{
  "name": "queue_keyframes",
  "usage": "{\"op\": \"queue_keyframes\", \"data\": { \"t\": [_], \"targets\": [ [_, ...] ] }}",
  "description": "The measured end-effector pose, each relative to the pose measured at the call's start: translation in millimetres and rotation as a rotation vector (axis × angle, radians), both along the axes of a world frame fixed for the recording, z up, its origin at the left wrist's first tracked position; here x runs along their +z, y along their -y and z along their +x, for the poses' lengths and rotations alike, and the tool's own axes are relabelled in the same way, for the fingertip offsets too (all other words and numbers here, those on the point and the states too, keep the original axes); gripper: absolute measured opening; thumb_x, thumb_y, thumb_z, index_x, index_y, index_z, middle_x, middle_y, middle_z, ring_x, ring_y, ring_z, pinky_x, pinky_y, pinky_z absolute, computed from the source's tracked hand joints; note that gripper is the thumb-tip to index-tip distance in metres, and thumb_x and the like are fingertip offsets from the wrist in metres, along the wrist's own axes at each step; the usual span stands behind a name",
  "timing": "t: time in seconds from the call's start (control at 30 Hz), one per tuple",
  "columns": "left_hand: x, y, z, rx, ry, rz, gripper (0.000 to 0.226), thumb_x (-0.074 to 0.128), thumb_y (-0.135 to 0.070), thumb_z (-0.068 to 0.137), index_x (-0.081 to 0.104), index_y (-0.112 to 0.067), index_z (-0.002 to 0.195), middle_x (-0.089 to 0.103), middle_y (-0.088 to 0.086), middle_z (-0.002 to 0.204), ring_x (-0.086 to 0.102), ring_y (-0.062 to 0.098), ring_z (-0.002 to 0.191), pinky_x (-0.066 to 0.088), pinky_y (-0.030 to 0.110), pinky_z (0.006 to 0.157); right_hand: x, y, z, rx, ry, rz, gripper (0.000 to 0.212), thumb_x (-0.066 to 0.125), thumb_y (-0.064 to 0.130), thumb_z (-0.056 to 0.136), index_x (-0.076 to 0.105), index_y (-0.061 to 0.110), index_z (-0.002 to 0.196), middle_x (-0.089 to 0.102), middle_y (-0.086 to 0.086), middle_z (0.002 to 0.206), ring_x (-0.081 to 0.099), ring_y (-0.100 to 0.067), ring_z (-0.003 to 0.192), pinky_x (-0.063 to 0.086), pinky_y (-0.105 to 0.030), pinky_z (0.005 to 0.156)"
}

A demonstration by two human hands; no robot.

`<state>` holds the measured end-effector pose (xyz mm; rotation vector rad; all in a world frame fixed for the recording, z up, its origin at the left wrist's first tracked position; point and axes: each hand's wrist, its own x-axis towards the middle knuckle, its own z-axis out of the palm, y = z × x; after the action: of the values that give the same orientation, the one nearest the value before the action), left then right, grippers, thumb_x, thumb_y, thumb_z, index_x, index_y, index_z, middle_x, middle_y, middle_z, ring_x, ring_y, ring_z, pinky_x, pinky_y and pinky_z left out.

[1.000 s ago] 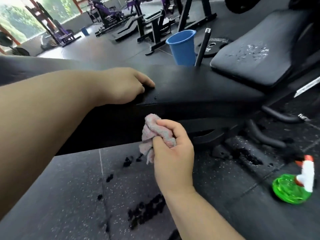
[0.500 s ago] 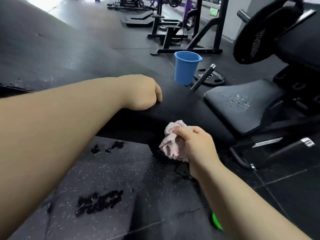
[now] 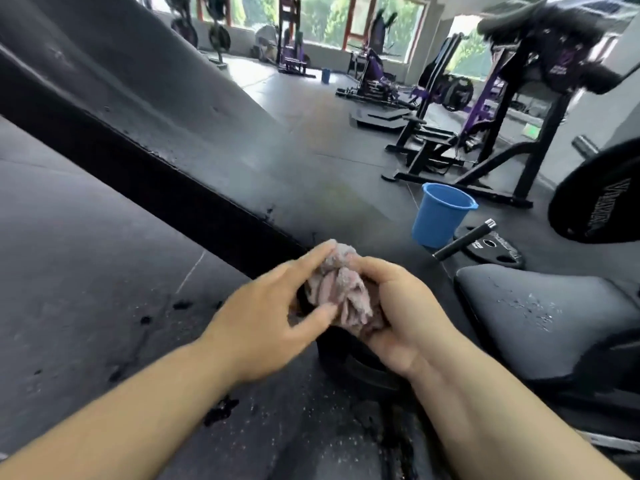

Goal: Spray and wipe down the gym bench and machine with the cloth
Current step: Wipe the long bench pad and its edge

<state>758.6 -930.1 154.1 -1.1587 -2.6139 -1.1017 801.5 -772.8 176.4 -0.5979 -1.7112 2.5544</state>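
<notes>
Main risk rn: the crumpled pinkish-grey terry cloth (image 3: 341,292) is balled into a tight wad btw our left hand (image 3: 273,323) and right hand (image 3: 405,313). If we go to the pad like this, only a small lump makes contact and we'd prob smear the spray, not lift it. Left pinches a fold w/ index on top & thumb underneath. Right cups the bulk from the other side, fingers curled round it, so both are grasping it and neither is free. A loose pinch could drop it onto the speckled black rubber floor (image 3: 104,306) below our hands, which has dark wet patches. It'd pick up grit & drag that over the vinyl. The black padded seat w/ white spray droplets (image 3: 554,320), to the right of our right hand, isn't wiped yet; left too long, the liquid may dry into marks. A blue plastic bucket (image 3: 440,216) stands beyond the right hand, well apart; can't tell what's in it. The cloth looks damp & limp, w/ deep folds, a fuzzy nap and mottled pink/grey colour, so it'll likely sag when opened. It sits by the near end of the long black padded bench (image 3: 173,109) running up-left from our left hand; can't tell if they touch.
</notes>
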Motion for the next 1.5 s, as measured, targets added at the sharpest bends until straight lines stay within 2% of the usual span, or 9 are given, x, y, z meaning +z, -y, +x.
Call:
{"op": "queue_keyframes", "data": {
  "t": [0.07,0.17,0.3,0.5,0.67,0.83,1.1,1.33,1.5],
  "targets": [
    [-17,1,8,0.037,0.227,0.293,0.054,0.063,-0.052,0.079,0.038,-0.069,0.123,0.055,-0.033,0.116,0.058,-0.009,0.091,0.049,0.023,0.08,0,10,3,0.142,0.024,0.043,0.031,0.053,0.012,0.089,0.07,-0.004,0.109,0.065,-0.026,0.12,0.063,-0.029,0.096,0.05,-0.042,0.092],
    [-20,-3,16,0.223,0.223,0.559,0.042,0.073,-0.016,0.075,0.056,-0.046,0.099,0.064,-0.017,0.1,0.062,0.0,0.085,0.05,0.021,0.073,7,17,9,0.311,0.035,0.152,0.029,0.05,0.02,0.095,0.072,0.006,0.106,0.074,-0.014,0.108,0.067,-0.021,0.089,0.059,-0.035,0.078],
    [-26,10,19,0.647,0.083,0.761,0.046,0.066,-0.008,0.082,0.056,-0.053,0.089,0.061,-0.006,0.097,0.055,0.005,0.069,0.041,0.01,0.059,28,-9,-5,-0.04,-0.07,0.657,0.024,0.054,0.034,0.095,0.068,0.015,0.09,0.074,-0.006,0.085,0.067,-0.018,0.073,0.057,-0.032,0.054],
    [-18,-21,-2,0.772,0.018,0.953,0.04,0.072,-0.02,0.085,0.06,-0.028,0.122,0.035,-0.002,0.137,0.046,0.003,0.112,0.031,-0.007,0.086,6,-53,-31,0.006,-0.123,1.4,0.033,0.048,0.042,0.1,0.056,0.029,0.129,0.057,0.005,0.134,0.052,-0.016,0.122,0.036,-0.025,0.094],
    [-28,-59,-13,0.849,-0.178,0.922,0.015,0.074,-0.013,0.081,0.074,-0.016,0.095,0.052,0.004,0.123,0.058,0.021,0.109,0.035,-0.002,0.081,-2,-39,-44,0.089,-0.17,1.298,0.037,0.038,0.041,0.104,0.053,0.028,0.135,0.055,0.007,0.138,0.047,-0.014,0.13,0.031,-0.023,0.097],
    [-76,-87,6,0.62,-0.249,0.612,0.02,0.072,-0.002,0.072,0.073,-0.015,0.087,0.06,-0.002,0.115,0.06,0.026,0.099,0.056,0.04,0.069,-19,-18,-60,0.111,-0.231,1.253,0.038,0.033,0.036,0.106,0.048,0.03,0.14,0.054,0.006,0.141,0.046,-0.013,0.13,0.031,-0.02,0.095],
    [-27,-26,-31,0.844,-0.308,0.934,0.028,0.067,-0.013,0.077,0.067,-0.013,0.104,0.046,-0.001,0.116,0.053,0.013,0.095,0.038,0.001,0.078,-33,-34,-62,0.103,-0.257,1.062,0.038,0.034,0.033,0.107,0.047,0.039,0.142,0.045,0.02,0.146,0.036,0.002,0.136,0.022,-0.014,0.108],
    [-119,-81,-2,0.555,-0.27,0.52,0.04,0.074,-0.007,0.066,0.065,-0.024,0.101,0.061,0.002,0.11,0.061,0.028,0.093,0.057,0.042,0.068,-41,-26,-65,0.06,-0.266,1.116,0.04,0.033,0.03,0.107,0.043,0.039,0.144,0.04,0.019,0.151,0.031,0.004,0.14,0.02,-0.017,0.114],
    [-60,-34,-15,0.732,-0.43,0.875,0.017,0.058,-0.01,0.082,0.068,-0.011,0.095,0.056,0.011,0.114,0.061,0.03,0.101,0.053,0.031,0.086,-40,-27,-61,0.063,-0.258,1.145,0.04,0.032,0.033,0.107,0.041,0.041,0.145,0.036,0.021,0.154,0.028,0.005,0.141,0.018,-0.019,0.116]
  ]
}}
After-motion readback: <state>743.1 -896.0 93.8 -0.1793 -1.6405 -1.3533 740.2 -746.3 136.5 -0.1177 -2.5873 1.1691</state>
